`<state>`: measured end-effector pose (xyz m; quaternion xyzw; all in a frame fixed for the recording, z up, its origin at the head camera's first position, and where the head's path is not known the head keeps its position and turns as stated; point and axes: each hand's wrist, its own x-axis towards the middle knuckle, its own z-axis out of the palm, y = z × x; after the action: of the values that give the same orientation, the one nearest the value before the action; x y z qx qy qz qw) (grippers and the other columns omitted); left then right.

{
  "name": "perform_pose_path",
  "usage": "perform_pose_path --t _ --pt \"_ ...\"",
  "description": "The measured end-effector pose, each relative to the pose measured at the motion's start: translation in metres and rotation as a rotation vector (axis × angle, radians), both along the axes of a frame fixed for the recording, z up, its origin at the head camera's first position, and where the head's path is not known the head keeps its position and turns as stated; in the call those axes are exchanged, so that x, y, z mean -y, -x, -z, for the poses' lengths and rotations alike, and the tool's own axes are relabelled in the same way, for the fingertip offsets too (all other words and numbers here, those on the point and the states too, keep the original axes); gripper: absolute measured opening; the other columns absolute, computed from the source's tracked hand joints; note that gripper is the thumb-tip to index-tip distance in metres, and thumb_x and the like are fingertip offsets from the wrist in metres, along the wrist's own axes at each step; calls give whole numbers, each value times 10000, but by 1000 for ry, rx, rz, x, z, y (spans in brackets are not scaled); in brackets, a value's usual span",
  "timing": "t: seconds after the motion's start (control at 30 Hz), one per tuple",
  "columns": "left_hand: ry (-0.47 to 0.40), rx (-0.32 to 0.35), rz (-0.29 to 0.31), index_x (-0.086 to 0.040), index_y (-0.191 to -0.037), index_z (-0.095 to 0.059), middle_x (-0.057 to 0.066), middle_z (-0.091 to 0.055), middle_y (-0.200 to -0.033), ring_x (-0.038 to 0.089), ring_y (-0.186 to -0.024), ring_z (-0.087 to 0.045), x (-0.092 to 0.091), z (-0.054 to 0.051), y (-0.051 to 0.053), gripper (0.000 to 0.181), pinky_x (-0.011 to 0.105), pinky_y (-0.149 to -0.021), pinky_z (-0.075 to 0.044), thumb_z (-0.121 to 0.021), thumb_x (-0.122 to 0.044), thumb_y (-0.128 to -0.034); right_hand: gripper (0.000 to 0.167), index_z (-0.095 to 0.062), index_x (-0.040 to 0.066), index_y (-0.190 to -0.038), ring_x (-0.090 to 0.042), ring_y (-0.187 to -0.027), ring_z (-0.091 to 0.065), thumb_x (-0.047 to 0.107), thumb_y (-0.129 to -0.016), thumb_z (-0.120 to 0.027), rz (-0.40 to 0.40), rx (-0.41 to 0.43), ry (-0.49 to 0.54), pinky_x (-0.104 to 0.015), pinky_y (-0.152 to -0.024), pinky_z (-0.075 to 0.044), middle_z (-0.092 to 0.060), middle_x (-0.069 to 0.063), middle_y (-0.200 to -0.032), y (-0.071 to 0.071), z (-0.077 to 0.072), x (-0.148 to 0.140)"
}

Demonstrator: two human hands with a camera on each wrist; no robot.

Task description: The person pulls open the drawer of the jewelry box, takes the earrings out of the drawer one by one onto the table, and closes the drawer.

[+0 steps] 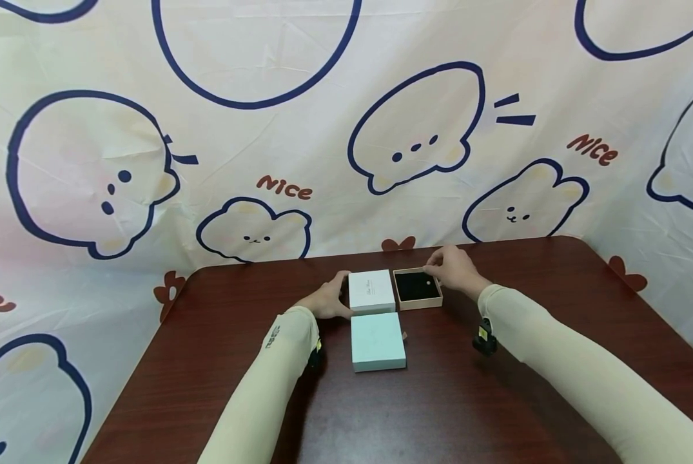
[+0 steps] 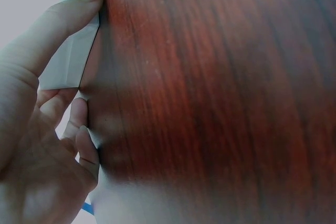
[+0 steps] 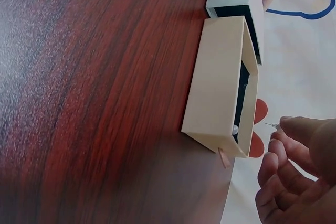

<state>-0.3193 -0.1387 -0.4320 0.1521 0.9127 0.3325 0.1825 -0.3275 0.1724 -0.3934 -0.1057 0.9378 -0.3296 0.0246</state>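
Note:
In the head view my left hand (image 1: 327,299) grips the left side of a white box (image 1: 372,291), thumb at the near corner. The left wrist view shows that hand (image 2: 39,114) at the white box wall (image 2: 71,59). To the right stands an open cream box (image 1: 420,304) with a black lining and a small round stud (image 1: 429,283) in it. My right hand (image 1: 455,270) is over its far right corner. In the right wrist view that hand (image 3: 296,169) pinches a tiny thin metal piece (image 3: 273,125) between thumb and index finger, beside the open box (image 3: 215,77).
A closed light teal box (image 1: 378,341) sits on the near side of the white box, a small tab showing at its right edge. All the boxes stand on a dark reddish wooden table (image 1: 439,406). A printed cloth (image 1: 334,148) hangs behind the table.

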Motion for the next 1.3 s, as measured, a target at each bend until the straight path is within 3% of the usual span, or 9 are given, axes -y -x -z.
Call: perform_pose_path --t 0.17,0.37,0.67,1.3 --pt "-8 -10 8 -128 -1599 -148 214 -387 -1547 390 -1437 -397 -1 0 0 1005 540 -1117 -385 -819 -168 -851 232 -743 -17 -1038 -263 -768 -731 182 -1001 -630 5 -6 11 -322 -650 -569 -720 -198 -994 -1 0 -3" --pt "-5 -4 9 -140 -1604 -146 215 -386 -1546 389 -1434 -394 -1 -2 -2 1001 535 -1118 -384 -813 -168 -858 234 -753 6 -1027 -197 -742 -626 206 -1001 -635 36 -18 -17 -277 -622 -497 -722 -161 -990 1 1 -7" --pt "-3 -6 10 -125 -1604 -134 225 -381 -1549 393 -1437 -396 -1 -2 -2 1003 534 -1107 -395 -806 -158 -862 250 -757 -8 -1009 -201 -762 -573 211 -996 -636 56 -39 -17 -282 -625 -444 -717 -149 -943 2 1 -13" --pt "12 -13 16 -120 -1609 -127 226 -381 -1557 386 -1434 -404 -1 -2 -2 1018 541 -1124 -377 -814 -179 -860 257 -747 4 -1040 -267 -898 -568 231 -1001 -633 98 -26 -31 -327 -719 -463 -687 -177 -1056 5 4 -25"
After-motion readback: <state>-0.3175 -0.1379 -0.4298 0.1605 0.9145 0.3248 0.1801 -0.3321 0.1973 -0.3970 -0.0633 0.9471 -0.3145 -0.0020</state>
